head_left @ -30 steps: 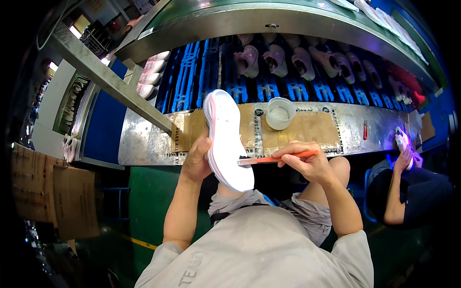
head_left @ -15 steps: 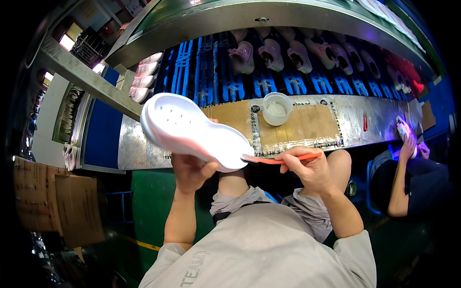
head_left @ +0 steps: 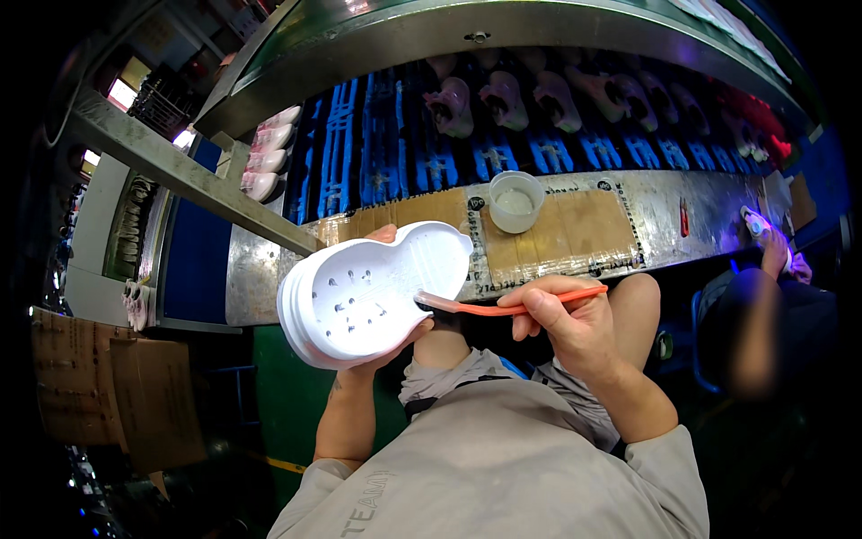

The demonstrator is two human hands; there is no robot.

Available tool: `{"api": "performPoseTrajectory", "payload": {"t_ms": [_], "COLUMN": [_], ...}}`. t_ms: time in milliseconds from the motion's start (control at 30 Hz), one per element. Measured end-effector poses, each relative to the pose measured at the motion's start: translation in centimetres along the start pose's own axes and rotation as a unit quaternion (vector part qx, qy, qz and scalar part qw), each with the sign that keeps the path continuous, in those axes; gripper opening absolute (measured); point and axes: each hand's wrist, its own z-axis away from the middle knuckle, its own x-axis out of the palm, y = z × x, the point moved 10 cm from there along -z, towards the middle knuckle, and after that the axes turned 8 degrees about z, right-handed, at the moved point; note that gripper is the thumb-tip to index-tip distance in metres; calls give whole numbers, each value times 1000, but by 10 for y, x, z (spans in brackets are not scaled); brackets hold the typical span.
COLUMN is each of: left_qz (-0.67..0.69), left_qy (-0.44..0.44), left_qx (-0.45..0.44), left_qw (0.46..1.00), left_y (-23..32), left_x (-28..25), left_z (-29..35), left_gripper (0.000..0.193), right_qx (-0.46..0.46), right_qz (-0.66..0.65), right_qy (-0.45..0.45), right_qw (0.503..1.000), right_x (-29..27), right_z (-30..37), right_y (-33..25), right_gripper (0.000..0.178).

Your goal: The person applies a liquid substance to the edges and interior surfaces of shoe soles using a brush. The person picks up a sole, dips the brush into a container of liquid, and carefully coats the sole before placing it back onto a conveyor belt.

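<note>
A white shoe sole [head_left: 382, 278] with a raised rim and several small dark holes in its wide end is held up by my left hand [head_left: 395, 340]. The fingers wrap its underside, and only some of them show past its edges. My right hand [head_left: 561, 316] pinches a small brush [head_left: 489, 309] with an orange-red handle. The dark bristle end touches the sole's inner side near its narrowed middle. Beyond the hands, a translucent white cup [head_left: 516, 205] with a little pale content stands on flattened cardboard [head_left: 566, 235].
Behind the metal bench [head_left: 651, 211] runs a conveyor with blue racks [head_left: 382, 157] carrying several pink shoes [head_left: 505, 101]. A slanted metal bar [head_left: 193, 171] crosses at left. Pale soles [head_left: 260, 184] lie beyond it. A red-handled tool [head_left: 683, 217] lies right. A co-worker [head_left: 763, 314] sits far right.
The sole has turned and tilted in my left hand, its wide end now lower and nearer me. The brush has moved left, from the narrow end to the middle of the sole.
</note>
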Motion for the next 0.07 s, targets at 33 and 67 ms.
{"api": "performPoseTrajectory", "payload": {"t_ms": [33,67], "left_qz": [15,30], "left_qy": [4,8], "left_qx": [6,12], "left_qw": [1000,999], "left_y": [1,2], "left_x": [-1,-2], "left_z": [0,0], "left_gripper": [104,104], "right_qx": [-5,-9], "right_qz": [-14,-14], "right_qy": [-2,-5], "right_qw": [1000,1000], "right_x": [1,3], "right_z": [-1,-3], "right_y": [1,-2], "right_gripper": [23,23]}}
